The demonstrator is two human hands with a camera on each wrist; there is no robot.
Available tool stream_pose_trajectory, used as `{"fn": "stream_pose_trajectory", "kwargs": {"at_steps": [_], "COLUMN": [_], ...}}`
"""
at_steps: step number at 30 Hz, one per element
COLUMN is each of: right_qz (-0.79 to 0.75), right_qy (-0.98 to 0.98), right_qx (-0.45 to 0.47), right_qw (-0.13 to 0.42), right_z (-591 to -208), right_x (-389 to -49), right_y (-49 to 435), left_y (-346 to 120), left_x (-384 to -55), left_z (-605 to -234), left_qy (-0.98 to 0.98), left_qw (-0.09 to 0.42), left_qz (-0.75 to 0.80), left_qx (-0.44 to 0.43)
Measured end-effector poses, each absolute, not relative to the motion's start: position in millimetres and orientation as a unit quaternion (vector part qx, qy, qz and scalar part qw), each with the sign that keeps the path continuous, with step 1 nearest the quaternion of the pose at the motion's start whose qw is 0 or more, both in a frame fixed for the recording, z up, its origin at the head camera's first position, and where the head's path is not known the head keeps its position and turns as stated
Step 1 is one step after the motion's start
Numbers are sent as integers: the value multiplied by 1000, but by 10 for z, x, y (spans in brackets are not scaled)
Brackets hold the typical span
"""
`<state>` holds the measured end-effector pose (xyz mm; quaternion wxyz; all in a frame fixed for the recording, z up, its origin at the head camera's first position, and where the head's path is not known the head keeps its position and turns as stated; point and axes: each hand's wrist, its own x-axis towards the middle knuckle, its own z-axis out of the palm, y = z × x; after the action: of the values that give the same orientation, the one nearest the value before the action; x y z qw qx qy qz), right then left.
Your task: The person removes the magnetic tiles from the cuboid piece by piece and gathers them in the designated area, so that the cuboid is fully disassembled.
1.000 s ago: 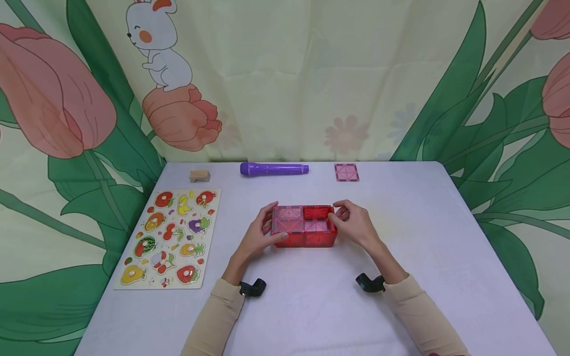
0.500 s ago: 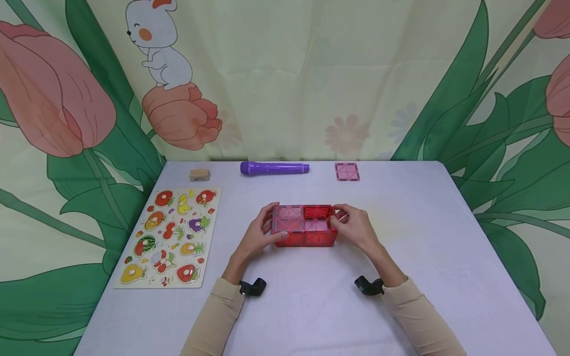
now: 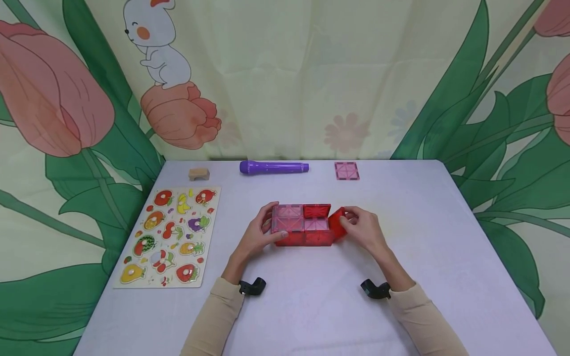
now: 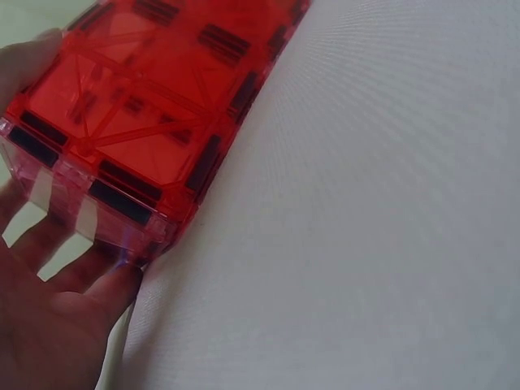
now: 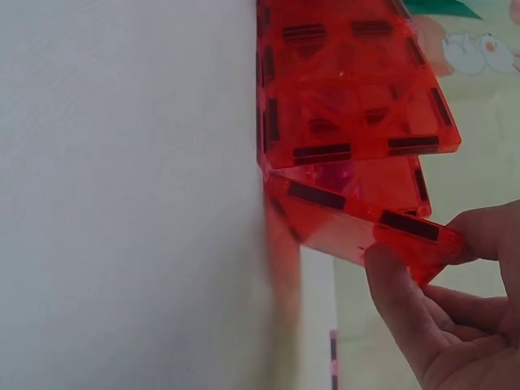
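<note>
A box built of see-through magnetic tiles (image 3: pixel 304 238) stands at the middle of the table, with red walls and a pink tile (image 3: pixel 287 218) over its left half. Its right half is uncovered at the top. My left hand (image 3: pixel 258 230) grips the left end, thumb on the front wall; in the left wrist view its fingers (image 4: pixel 32 244) show at the pink end tile (image 4: pixel 89 195). My right hand (image 3: pixel 364 228) pinches a red magnetic tile (image 5: pixel 341 226) between thumb and fingers. That tile leans outward at the box's right end, leaving a gap to the front wall's top edge.
Behind the box lie a purple toy microphone (image 3: pixel 273 167), a loose pink magnetic tile (image 3: pixel 346 171) and a small wooden block (image 3: pixel 199 174). A fruit puzzle board (image 3: pixel 169 237) lies at the left. A printed curtain (image 3: pixel 276 99) hangs at the table's back edge.
The red end tile has swung outward from the box's right end, my right hand moving right with it. My left hand has stayed on the box.
</note>
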<state>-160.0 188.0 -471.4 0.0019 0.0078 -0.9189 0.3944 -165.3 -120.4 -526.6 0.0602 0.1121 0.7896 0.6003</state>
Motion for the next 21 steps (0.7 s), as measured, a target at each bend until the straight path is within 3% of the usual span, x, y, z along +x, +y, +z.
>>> {"fn": "stream_pose_trajectory", "kwargs": {"at_steps": [10,21], "right_qz": [395,381], "right_qy": [-919,-920], "right_qx": [-23,-23], "right_qw": [5,-88], "right_z": [-4792,-4859], "right_x": [-1528,-1456], "right_y": [1985,2069], "left_y": [-1197,-1203], "left_x": [-1647,-1645], "left_z": [-5261,-5258], "left_qy": [788,788], "left_qw": [63,58], "left_qz": [603,601], "left_qx": [109,117]}}
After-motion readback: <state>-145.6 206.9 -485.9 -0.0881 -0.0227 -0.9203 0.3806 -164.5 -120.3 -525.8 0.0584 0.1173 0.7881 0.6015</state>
